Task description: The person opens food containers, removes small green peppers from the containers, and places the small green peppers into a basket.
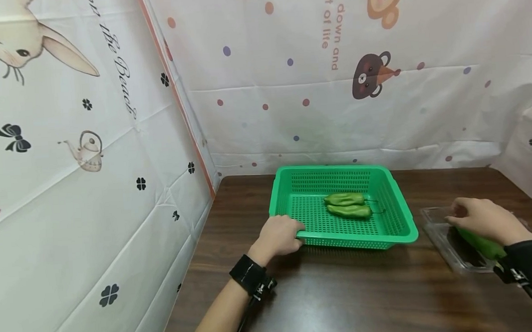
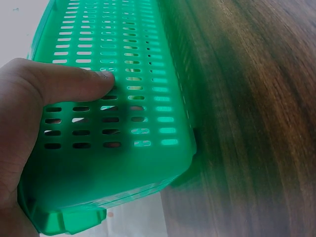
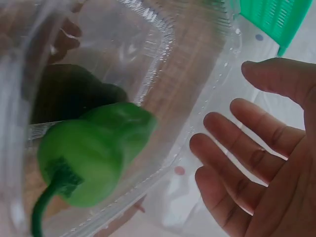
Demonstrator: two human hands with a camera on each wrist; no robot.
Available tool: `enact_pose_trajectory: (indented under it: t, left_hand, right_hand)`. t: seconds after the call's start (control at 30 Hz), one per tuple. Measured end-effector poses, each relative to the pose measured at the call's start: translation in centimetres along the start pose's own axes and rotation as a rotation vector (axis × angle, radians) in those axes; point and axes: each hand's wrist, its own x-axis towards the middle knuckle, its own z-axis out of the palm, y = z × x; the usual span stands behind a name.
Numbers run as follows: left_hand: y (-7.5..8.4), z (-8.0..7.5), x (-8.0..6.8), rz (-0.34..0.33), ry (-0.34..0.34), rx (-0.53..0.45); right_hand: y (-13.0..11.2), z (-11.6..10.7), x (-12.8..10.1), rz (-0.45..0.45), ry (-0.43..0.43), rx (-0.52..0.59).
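The left hand [image 1: 276,237] grips the near left corner of the green basket [image 1: 404,214], thumb pressed on the slotted wall, fingers curled round the rim. The right hand [image 1: 481,220] hovers with fingers spread and relaxed, holding nothing, over a clear plastic tray [image 1: 436,230] on the bench [image 1: 345,292], where 1 green pepper [image 3: 91,158] lies. 2 more peppers [image 1: 348,205] rest side by side on the basket floor

To do this well, I judge the right hand should close round the pepper's thick body, not the thin curved stem, since the skin looks smooth, glossy and slippery. The tray is thin, crinkly and light, so it may shift or lift with the pepper. The basket is rigid perforated plastic; a steady left grip stops it sliding on the polished dark wood
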Motion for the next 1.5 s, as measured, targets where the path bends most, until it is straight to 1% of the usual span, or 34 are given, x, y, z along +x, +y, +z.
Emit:
enact_pose_trajectory:
  t: [0.1,0.23,0.5,0.67,0.77,1.0,1.2,1.33,1.5]
  left_hand:
    - [0.1,-0.1,0.0,-0.003,-0.003,-0.007]
    - [0.2,-0.2,-0.1,-0.008,0.0,-0.014]
    - [0.2,-0.2,-0.1,-0.008,-0.011,-0.01]
    - [0.3,-0.1,-0.1,-0.001,-0.016,-0.004]
    - [0.3,-0.2,-0.1,-0.004,-0.015,-0.007]
    - [0.3,-0.3,-0.2,-0.004,0.0,-0.002]
    - [0.4,-0.4,-0.2,0.001,0.008,0.002]
    - [0.4,-0.4,-0.3,0.004,0.008,0.005]
    - [0.4,-0.3,-0.3,0.005,0.011,0.002]
  right_hand:
    - [0.4,0.0,-0.2,0.053,-0.015,-0.017]
    - [0.6,0.0,-0.6,0.093,-0.044,-0.024]
    - [1.3,0.5,-1.1,0.124,-0.091,-0.039]
    - [1.8,1.2,-1.3,0.108,-0.13,-0.028]
    - [2.0,1.7,-1.3,0.103,-0.15,-0.029]
    - [2.5,2.5,-1.1,0.126,-0.169,-0.048]
    - [2.6,2.8,-1.5,0.136,-0.149,-0.08]
    - [2.2,2.9,-1.9,0.124,-0.095,-0.082]
    - [1.7,3.2,-2.4,0.084,-0.029,-0.115]
